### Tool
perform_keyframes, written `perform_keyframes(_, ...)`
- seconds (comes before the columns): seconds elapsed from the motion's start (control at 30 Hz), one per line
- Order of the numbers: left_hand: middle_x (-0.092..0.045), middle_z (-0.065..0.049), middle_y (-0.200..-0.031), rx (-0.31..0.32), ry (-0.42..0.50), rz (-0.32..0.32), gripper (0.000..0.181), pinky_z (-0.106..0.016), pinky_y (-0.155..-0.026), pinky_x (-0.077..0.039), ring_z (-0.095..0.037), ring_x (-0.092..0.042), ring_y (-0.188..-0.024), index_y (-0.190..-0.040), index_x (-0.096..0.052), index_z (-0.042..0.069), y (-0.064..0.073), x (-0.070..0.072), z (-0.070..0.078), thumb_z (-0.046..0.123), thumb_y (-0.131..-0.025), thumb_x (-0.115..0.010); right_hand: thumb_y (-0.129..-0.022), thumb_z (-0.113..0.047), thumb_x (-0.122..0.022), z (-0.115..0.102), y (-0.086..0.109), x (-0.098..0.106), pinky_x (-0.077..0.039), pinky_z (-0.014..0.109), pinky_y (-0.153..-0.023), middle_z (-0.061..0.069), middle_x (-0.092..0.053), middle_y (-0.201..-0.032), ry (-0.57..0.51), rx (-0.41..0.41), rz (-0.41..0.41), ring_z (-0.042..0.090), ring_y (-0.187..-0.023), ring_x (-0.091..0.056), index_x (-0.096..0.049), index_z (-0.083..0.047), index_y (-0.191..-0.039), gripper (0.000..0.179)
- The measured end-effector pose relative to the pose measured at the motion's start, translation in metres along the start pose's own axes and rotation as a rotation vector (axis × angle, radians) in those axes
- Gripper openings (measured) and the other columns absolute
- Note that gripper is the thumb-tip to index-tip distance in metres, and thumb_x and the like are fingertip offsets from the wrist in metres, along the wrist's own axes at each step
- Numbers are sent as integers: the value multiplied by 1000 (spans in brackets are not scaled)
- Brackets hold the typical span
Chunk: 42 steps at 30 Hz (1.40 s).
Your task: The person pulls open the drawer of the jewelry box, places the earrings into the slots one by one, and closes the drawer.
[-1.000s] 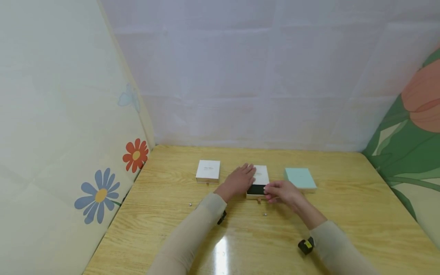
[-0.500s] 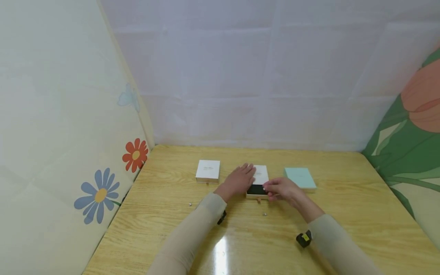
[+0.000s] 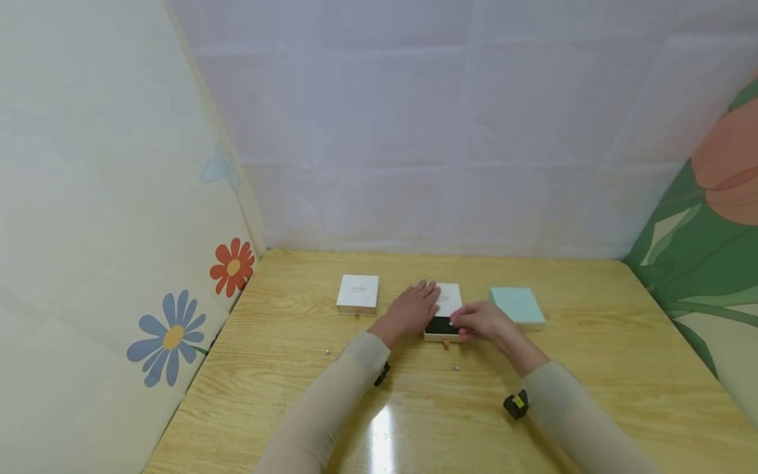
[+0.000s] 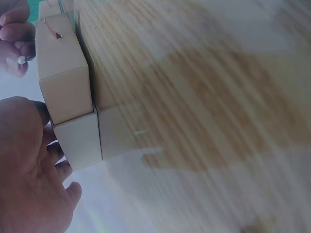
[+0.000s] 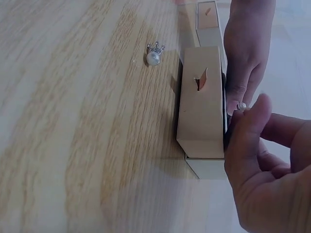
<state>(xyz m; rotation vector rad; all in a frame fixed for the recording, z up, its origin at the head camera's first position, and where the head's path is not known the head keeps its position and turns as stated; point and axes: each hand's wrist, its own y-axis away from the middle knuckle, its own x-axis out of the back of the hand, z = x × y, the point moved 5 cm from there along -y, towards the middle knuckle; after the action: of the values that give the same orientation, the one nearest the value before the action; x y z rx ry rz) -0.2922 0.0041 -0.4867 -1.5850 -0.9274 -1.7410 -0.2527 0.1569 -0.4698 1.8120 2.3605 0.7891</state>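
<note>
In the head view my left hand (image 3: 410,308) rests with its fingers extended on the top of the middle white drawer box (image 3: 447,297). The box's drawer is pulled out toward me, showing a black lining (image 3: 439,325). At the drawer's right side, my right hand (image 3: 484,322) pinches a small pearl jewelry piece (image 5: 242,106) between thumb and finger, just over the lining. The pearl (image 4: 21,59) also shows in the left wrist view. On the table in front of the drawer lies a pearl jewelry piece with a crown-shaped silver top (image 5: 154,57).
Left of the middle box stands another white drawer box (image 3: 358,293), and to its right a mint-green box (image 3: 517,305). A small shiny piece (image 3: 328,351) lies on the wooden table (image 3: 284,316) at left. Fabric walls (image 3: 367,131) border the table.
My right hand, with the pearl jewelry piece, has shifted slightly left and farther over the drawer's black lining. The left hand has stayed in place on the box.
</note>
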Motion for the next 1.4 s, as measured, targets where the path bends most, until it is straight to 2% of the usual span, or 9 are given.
perform_keyframes(0.37,-18,-3,-169,-9,-10,3,54,-40,-127,-18,-22,-15,-156,-163,-23,15,-1,-1,-1,37,-113,-25,-95,1,-62,-5,-6,-2,-60,25,-58,13,-70,-84,205,44,63,9,-57,-61,-70,11,-109,19)
perform_keyframes(0.53,-19,-2,-169,-9,-21,-2,54,-39,-127,-18,-21,-16,-156,-162,-24,15,0,1,0,36,-113,-26,-93,1,-64,-8,-7,-4,-60,27,-56,12,-71,-82,297,78,75,9,-54,-60,-72,10,-106,17)
perform_keyframes(0.83,-21,-4,-168,-18,-39,-8,54,-39,-127,-20,-22,-17,-156,-162,-24,13,-1,1,0,35,-113,-26,-94,-4,-63,-13,-11,-8,-60,28,-56,5,-72,-77,533,94,77,12,-57,-65,-77,1,-97,15)
perform_keyframes(1.07,-19,-4,-169,-21,-41,-17,54,-38,-127,-18,-22,-15,-156,-163,-22,13,-2,1,-1,35,-113,-26,-96,-5,-61,-18,-9,-13,-58,28,-56,5,-70,-76,642,98,80,15,-59,-66,-77,-1,-94,17)
perform_keyframes(1.3,-19,-4,-169,-26,-35,-24,54,-38,-127,-18,-22,-15,-156,-163,-22,13,-3,-1,-1,35,-113,-25,-96,-8,-62,-21,-5,-17,-52,26,-56,2,-67,-66,743,111,124,14,-59,-63,-79,-4,-94,18)
perform_keyframes(1.4,-18,-3,-169,-26,-33,-28,54,-38,-127,-19,-21,-14,-156,-163,-22,14,-3,-1,-1,35,-113,-25,-97,-11,-63,-21,-4,-19,-52,28,-58,2,-68,-69,780,119,138,15,-61,-62,-79,-5,-95,17)
